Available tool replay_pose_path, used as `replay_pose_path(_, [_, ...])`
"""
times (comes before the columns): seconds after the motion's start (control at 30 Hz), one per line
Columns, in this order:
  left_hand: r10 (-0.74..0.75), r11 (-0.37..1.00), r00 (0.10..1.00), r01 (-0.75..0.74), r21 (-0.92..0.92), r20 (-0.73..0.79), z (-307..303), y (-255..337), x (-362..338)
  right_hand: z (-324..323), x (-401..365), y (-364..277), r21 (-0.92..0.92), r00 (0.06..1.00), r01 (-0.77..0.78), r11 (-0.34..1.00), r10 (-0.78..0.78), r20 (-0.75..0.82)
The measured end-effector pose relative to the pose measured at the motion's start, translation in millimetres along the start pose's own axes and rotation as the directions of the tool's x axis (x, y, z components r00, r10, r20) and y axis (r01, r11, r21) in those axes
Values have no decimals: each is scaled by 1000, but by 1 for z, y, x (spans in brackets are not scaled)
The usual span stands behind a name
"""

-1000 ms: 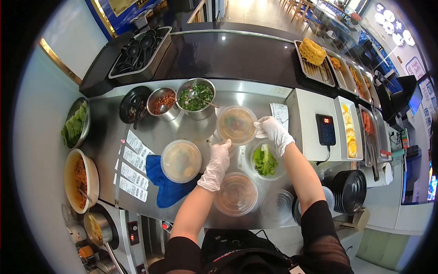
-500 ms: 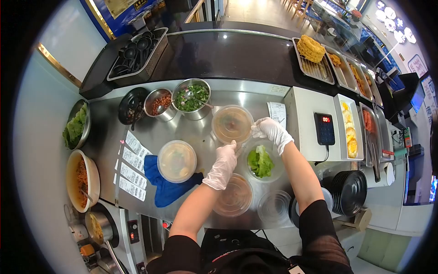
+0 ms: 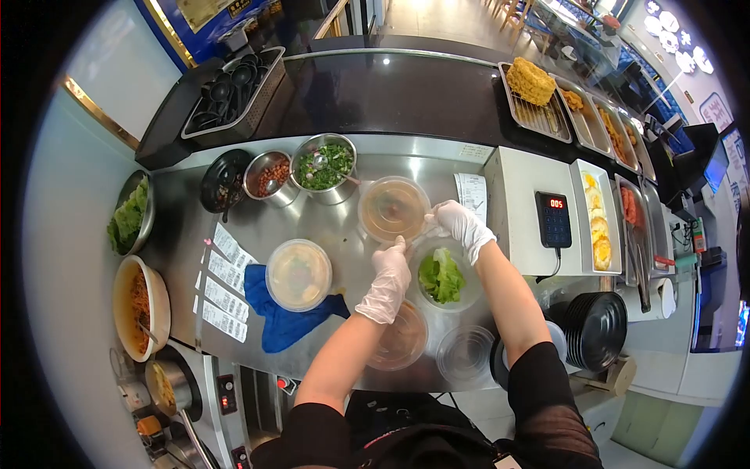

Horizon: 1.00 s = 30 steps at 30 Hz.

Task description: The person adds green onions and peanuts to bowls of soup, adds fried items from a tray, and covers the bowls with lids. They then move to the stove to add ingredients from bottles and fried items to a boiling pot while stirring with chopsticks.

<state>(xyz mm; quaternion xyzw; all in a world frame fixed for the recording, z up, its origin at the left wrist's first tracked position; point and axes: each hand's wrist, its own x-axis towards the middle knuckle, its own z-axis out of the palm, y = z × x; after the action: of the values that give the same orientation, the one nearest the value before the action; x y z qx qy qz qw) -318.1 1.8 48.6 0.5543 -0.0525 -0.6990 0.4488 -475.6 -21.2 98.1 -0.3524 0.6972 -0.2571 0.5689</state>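
Observation:
A round clear plastic container [image 3: 388, 195] with brownish contents and a lid stands on the steel counter. My gloved left hand [image 3: 389, 283] is closed at its near rim, thumb up against the edge. At the right side of that rim, my gloved right hand [image 3: 461, 225] pinches the edge with bent fingers. Just below my right hand is an open clear bowl [image 3: 466, 291] holding green lettuce [image 3: 442, 277]. Another lidded container [image 3: 402, 336] sits partly under my left wrist. To the left, a lidded container with pale contents [image 3: 298, 275] rests on a blue cloth [image 3: 285, 332].
Metal bowls of chopped greens [image 3: 332, 166] and peanuts [image 3: 268, 173] stand at the back, beside a black bowl [image 3: 223, 184]. Receipts [image 3: 225, 322] lie on the left. A clear lid [image 3: 466, 354] is near the front edge. A white box [image 3: 519, 215] and stacked black plates [image 3: 600, 328] are right.
The view has shifted slightly. Both hands stay at the rim of the same container, with only small finger movements.

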Motion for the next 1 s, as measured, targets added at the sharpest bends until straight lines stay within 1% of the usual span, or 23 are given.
replay_pose_path(0.03, [4,1000,1000,-4,-1,-2,1,1,-1,3,-7,-6,0,1000,3,1000,-3,3])
replay_pose_path(0.13, [45,999,999,-45,14,-4,2,-17,19,8,-19,-17,10,998,28,1000,-27,-62])
replay_pose_path(0.2, [164,971,986,-160,178,-10,-3,-33,43,8,-10,-11,12,998,15,1000,-14,-60])
replay_pose_path(0.23, [164,972,986,-160,173,-9,-3,-36,47,6,-7,-8,7,998,16,1000,-15,-61])
replay_pose_path(0.3, [132,971,991,-132,198,15,-5,-25,38,7,-7,-5,141,1000,-13,990,17,-24])
replay_pose_path(0.33, [136,972,991,-135,195,10,-10,-16,33,5,-6,-6,138,1000,-12,990,14,-18])
replay_pose_path(0.37, [165,918,984,-180,353,73,-16,-2,25,2,-6,-11,-66,999,24,998,-26,-37])
replay_pose_path(0.4, [184,837,972,-232,496,144,-17,13,16,-3,-5,-15,-270,996,59,961,-75,-50])
replay_pose_path(0.43, [189,837,972,-235,495,141,-15,29,0,-3,5,-5,-361,971,152,920,-207,-118])
replay_pose_path(0.47, [523,437,797,-556,707,303,-14,46,-20,2,5,-8,-360,972,154,920,-206,-110])
replay_pose_path(0.5, [672,-105,506,-657,747,540,-16,56,-28,7,1,-13,-642,861,352,681,-504,-63])
replay_pose_path(0.53, [673,-100,515,-647,756,530,-16,61,-22,12,-2,-19,-834,679,447,322,-729,83])
replay_pose_path(0.57, [558,-251,527,-629,736,641,-13,67,-10,15,1,-27,-840,766,438,321,-622,162])
replay_pose_path(0.6, [419,-393,546,-611,687,725,-12,70,4,18,6,-25,-835,768,446,321,-616,173])
replay_pose_path(0.63, [302,-450,623,-575,684,722,-12,72,17,22,11,-22,-858,787,428,283,-584,200])
replay_pose_path(0.67, [300,-448,631,-569,690,715,-9,73,23,24,16,-20,-881,806,407,242,-549,222])
replay_pose_path(0.7, [289,-483,633,-551,680,718,-9,69,24,26,12,-20,-889,810,389,243,-550,204])
replay_pose_path(0.73, [286,-520,631,-530,670,721,-9,67,24,28,10,-24,-895,808,376,238,-558,191])
replay_pose_path(0.77, [283,-520,651,-513,683,704,-12,61,21,29,3,-28,-907,792,375,191,-574,207])
replay_pose_path(0.87, [308,-583,615,-480,655,726,-3,66,10,30,3,-33,-878,795,412,245,-568,215])
replay_pose_path(0.93, [493,-497,303,-671,550,815,-26,61,-37,36,-5,-36,-947,821,288,142,-546,168])
replay_pose_path(0.97, [566,-438,181,-761,479,804,-49,65,-62,44,-15,-35,-938,685,326,121,-714,145])
replay_pose_path(1.0, [639,-386,62,-836,390,767,-81,70,-84,58,-38,-46,-878,635,410,248,-769,79])
